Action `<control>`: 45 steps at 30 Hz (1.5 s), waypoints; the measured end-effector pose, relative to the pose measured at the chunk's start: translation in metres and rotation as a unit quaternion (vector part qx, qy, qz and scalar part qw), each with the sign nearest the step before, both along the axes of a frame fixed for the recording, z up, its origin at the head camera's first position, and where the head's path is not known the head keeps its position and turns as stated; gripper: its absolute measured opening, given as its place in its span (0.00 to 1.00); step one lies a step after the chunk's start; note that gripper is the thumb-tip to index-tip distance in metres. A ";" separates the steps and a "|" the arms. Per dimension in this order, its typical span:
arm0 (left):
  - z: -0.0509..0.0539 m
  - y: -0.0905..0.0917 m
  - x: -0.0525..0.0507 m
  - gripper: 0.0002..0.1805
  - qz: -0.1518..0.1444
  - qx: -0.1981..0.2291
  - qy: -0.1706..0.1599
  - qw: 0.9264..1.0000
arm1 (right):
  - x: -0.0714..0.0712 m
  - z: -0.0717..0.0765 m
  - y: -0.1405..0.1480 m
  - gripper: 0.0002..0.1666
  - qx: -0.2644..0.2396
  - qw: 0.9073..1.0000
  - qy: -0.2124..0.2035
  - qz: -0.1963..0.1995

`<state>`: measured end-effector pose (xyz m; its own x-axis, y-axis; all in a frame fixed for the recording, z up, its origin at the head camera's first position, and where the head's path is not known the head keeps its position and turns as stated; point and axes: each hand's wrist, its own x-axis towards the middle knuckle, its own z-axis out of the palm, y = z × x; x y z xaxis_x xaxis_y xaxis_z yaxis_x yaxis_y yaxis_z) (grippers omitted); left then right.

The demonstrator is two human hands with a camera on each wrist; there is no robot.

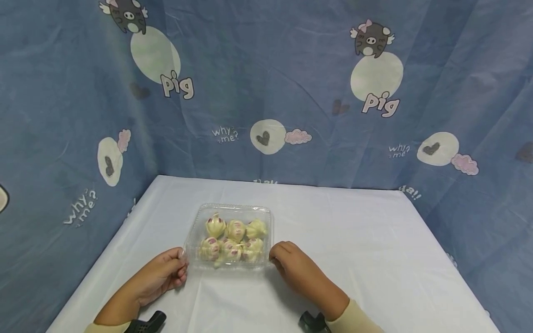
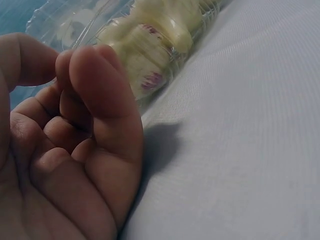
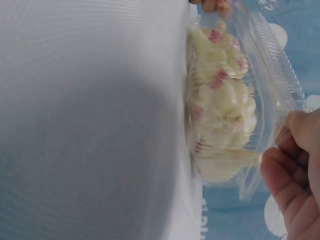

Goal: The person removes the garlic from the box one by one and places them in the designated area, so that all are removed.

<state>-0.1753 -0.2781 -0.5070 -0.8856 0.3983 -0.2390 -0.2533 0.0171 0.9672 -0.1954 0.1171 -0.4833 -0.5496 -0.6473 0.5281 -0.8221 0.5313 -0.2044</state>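
Note:
A clear plastic clamshell container [image 1: 194,233] sits on the white-covered table with several garlic bulbs [image 1: 235,230], pale yellow with purple-red patches, inside it in two rows. My left hand [image 1: 160,276] pinches the container's near left corner between thumb and fingers. At the near right corner, my right hand [image 1: 300,273] pinches the plastic edge. Seen from the right wrist, the thumb and fingers meet on the clear rim, and a garlic bulb [image 3: 227,112] shows through the ridged wall. Whether the lid is fastened, I cannot tell.
A white cloth [image 1: 358,245] covers the table. Blue fabric [image 1: 250,83] printed with cartoon pigs hangs behind and along both sides. Black wrist devices [image 1: 146,323] show below the hands at the near edge.

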 end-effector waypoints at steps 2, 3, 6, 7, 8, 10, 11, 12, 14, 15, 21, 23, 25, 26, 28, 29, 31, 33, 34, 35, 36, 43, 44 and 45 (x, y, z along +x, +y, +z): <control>0.000 0.000 0.001 0.09 -0.001 0.000 0.003 1.000 | 0.000 0.003 0.000 0.12 0.004 1.000 -0.013 -0.003; 0.001 0.000 0.001 0.09 -0.001 -0.001 0.004 1.000 | 0.001 0.005 0.000 0.11 0.007 1.000 -0.021 -0.008; 0.001 0.000 0.001 0.08 -0.006 0.001 0.009 1.000 | 0.001 0.013 0.001 0.08 0.012 0.998 -0.055 -0.017; 0.001 0.000 0.001 0.08 -0.007 0.000 0.010 1.000 | 0.001 0.016 0.001 0.07 0.015 0.998 -0.062 -0.021; 0.001 0.000 0.002 0.08 -0.008 0.000 0.011 1.000 | 0.001 0.019 0.001 0.06 0.017 0.997 -0.068 -0.022; 0.001 0.000 0.002 0.09 -0.010 0.002 0.013 1.000 | 0.000 0.025 0.001 0.02 0.018 0.997 -0.070 -0.017; 0.001 0.000 0.002 0.09 -0.013 0.003 0.013 1.000 | -0.001 0.026 0.002 0.02 0.019 0.998 -0.065 -0.012; 0.001 0.000 0.002 0.09 -0.015 0.005 0.014 1.000 | -0.001 0.028 0.002 0.02 0.018 0.998 -0.056 -0.006; 0.001 0.000 0.002 0.10 -0.020 0.008 0.014 1.000 | -0.002 0.030 0.002 0.02 0.012 0.999 -0.044 0.006; 0.001 0.000 0.002 0.10 -0.023 0.011 0.014 1.000 | -0.002 0.032 0.002 0.02 0.010 0.999 -0.038 0.008; 0.002 0.001 0.002 0.10 -0.013 0.004 -0.004 1.000 | -0.007 0.042 0.003 0.06 -0.010 0.998 -0.061 0.001; 0.003 0.001 0.002 0.10 -0.009 0.005 -0.010 1.000 | -0.008 0.046 0.004 0.04 -0.017 0.996 -0.082 -0.007; 0.003 0.000 0.003 0.10 -0.015 0.010 -0.008 1.000 | -0.010 0.049 0.004 0.02 -0.025 0.994 -0.103 -0.019; 0.003 0.000 0.003 0.09 -0.017 0.014 -0.006 1.000 | -0.011 0.051 0.005 0.02 -0.029 0.993 -0.112 -0.026; 0.003 0.000 0.003 0.09 -0.022 0.020 -0.003 1.000 | -0.014 0.054 0.005 0.03 -0.044 0.989 -0.131 -0.042; 0.003 0.000 0.003 0.09 -0.025 0.022 0.000 0.999 | -0.015 0.056 0.005 0.04 -0.054 0.987 -0.141 -0.049; 0.002 0.000 0.003 0.09 -0.029 0.026 0.001 0.999 | -0.019 0.058 0.005 0.05 -0.074 0.983 -0.156 -0.059; 0.002 -0.001 0.002 0.09 -0.032 0.032 -0.002 0.999 | -0.023 0.061 0.005 0.05 -0.093 0.979 -0.168 -0.068; 0.002 -0.001 0.002 0.09 -0.032 0.035 -0.004 0.999 | -0.025 0.062 0.004 0.04 -0.100 0.978 -0.172 -0.070; 0.002 -0.001 0.001 0.09 -0.032 0.039 -0.008 0.999 | -0.027 0.063 0.004 0.04 -0.109 0.976 -0.174 -0.070; 0.002 -0.002 0.001 0.09 -0.029 0.042 -0.012 0.999 | -0.030 0.064 0.003 0.04 -0.116 0.975 -0.177 -0.072; 0.004 0.001 0.001 0.21 0.037 0.029 -0.020 0.999 | -0.047 0.073 -0.002 0.10 -0.161 0.959 -0.224 -0.068; 0.005 0.003 0.001 0.26 0.051 0.020 -0.016 0.998 | -0.049 0.074 -0.003 0.11 -0.167 0.956 -0.233 -0.067; 0.006 0.005 0.001 0.29 0.067 0.012 -0.013 0.998 | -0.052 0.075 -0.003 0.12 -0.172 0.953 -0.242 -0.066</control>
<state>-0.1739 -0.2728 -0.5005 -0.9251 0.2826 -0.2538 -0.2759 -0.0407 0.9603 -0.2470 0.1143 -0.4086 -0.8471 -0.3902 0.3607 -0.5182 0.4562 -0.7235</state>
